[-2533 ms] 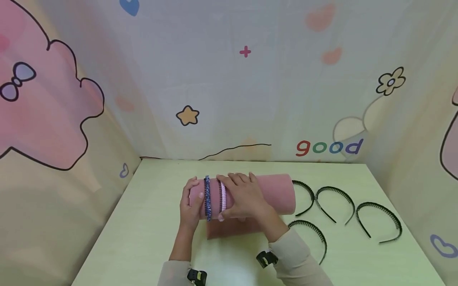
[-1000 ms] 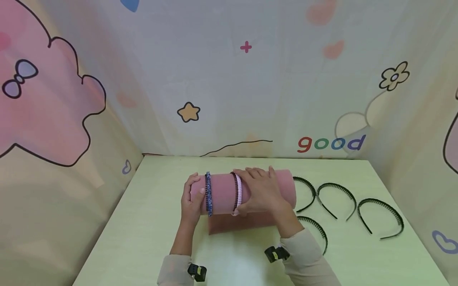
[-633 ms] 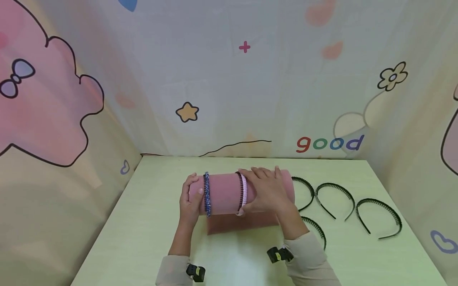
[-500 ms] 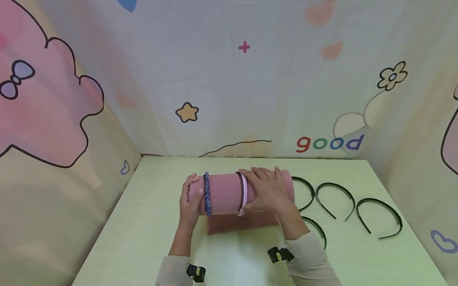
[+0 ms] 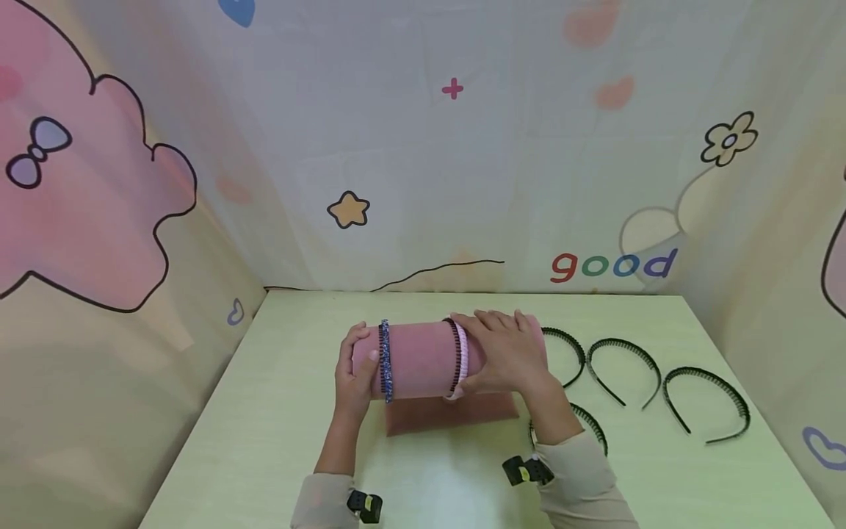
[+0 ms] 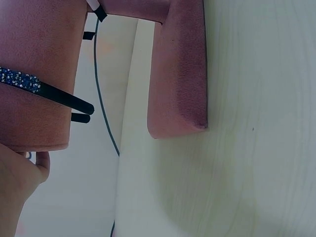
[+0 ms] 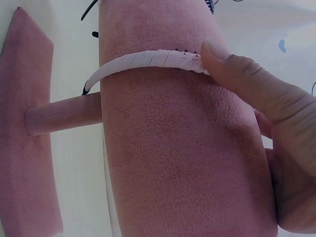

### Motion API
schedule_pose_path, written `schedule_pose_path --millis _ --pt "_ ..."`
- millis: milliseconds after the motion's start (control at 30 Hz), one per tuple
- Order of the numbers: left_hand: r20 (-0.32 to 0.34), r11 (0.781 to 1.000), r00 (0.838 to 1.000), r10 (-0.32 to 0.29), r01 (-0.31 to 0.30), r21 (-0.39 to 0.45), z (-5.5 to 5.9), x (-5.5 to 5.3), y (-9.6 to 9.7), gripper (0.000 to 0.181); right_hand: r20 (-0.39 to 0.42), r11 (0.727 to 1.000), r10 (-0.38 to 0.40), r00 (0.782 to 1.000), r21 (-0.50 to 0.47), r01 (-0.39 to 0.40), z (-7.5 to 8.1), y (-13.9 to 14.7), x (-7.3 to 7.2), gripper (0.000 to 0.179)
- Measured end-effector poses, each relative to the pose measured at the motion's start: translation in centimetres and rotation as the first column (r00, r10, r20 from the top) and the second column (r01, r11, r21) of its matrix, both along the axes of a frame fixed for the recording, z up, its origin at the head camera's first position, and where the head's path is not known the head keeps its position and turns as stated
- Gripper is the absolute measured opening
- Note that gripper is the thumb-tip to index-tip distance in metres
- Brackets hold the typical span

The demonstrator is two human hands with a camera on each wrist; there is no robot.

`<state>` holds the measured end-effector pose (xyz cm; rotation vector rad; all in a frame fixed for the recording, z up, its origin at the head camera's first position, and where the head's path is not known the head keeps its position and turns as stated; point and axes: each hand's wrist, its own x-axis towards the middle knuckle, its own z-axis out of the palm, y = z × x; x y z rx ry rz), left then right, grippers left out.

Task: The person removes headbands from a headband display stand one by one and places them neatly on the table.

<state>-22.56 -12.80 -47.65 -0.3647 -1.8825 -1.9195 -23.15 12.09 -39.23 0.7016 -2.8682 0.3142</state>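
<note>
A pink plush headband stand with a horizontal roll (image 5: pixel 419 360) on a flat base (image 5: pixel 449 416) stands mid-table in the head view. My left hand (image 5: pixel 353 375) grips the roll's left end, thumb in front. Close to that thumb, a headband with blue glitter (image 5: pixel 386 360) wraps the roll; its black ends (image 6: pixel 64 96) jut out below in the left wrist view. My right hand (image 5: pixel 505 356) lies across the roll's right part, holding a toothed pale pink-white headband (image 5: pixel 463 356) between thumb and fingers. In the right wrist view the thumb presses the pale headband (image 7: pixel 148 59).
Several black toothed headbands lie at the right of the pale green table (image 5: pixel 264 411), among them one in the middle (image 5: pixel 621 343) and one farther right (image 5: pixel 700 372). The right forearm partly covers a nearer one (image 5: pixel 598 430). A printed cloth (image 5: pixel 410 147) rises behind the table.
My right hand has slid the pale headband rightward along the roll, widening its gap from the blue one. My left hand has kept its hold on the left end.
</note>
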Motion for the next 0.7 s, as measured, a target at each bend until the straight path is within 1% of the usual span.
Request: schedule_pose_path --millis 167,333,567,700 --pt "-0.005 1.0 1.0 -0.013 0.013 0.014 0.0 0.1 0.0 0.03 0.015 1.0 -0.023 1.0 -0.008 0.023 0.3 0.4 0.2 0.102" --pt "-0.006 1.0 1.0 -0.005 0.005 0.002 0.0 -0.1 -0.1 0.03 0.019 0.999 -0.025 1.0 -0.039 0.026 0.3 0.9 0.2 0.097" --pt "-0.005 1.0 1.0 0.006 -0.006 -0.011 2.1 1.3 0.6 0.03 0.024 0.997 -0.035 0.999 -0.063 0.036 0.3 1.5 0.1 0.098" --pt "-0.032 1.0 0.999 0.003 -0.003 -0.013 2.2 1.3 0.6 0.03 0.045 0.996 -0.044 0.998 -0.081 0.048 0.3 2.0 0.1 0.1"
